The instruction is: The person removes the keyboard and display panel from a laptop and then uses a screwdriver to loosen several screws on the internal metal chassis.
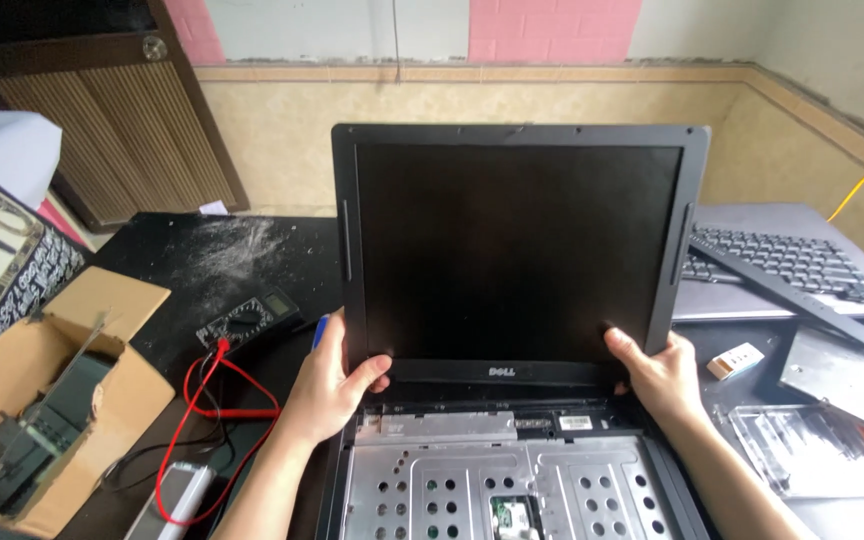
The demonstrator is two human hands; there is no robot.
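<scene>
The laptop screen [517,255] I'm gripping is a black panel in a dark grey bezel, standing upright and facing me, its glass dark and blank. I have it by its two lower corners, just above the hinge line. Below it, on the near side, the laptop base [507,480] lies flat on the black bench with its keyboard off, showing a bare silver metal plate full of round holes.
</scene>
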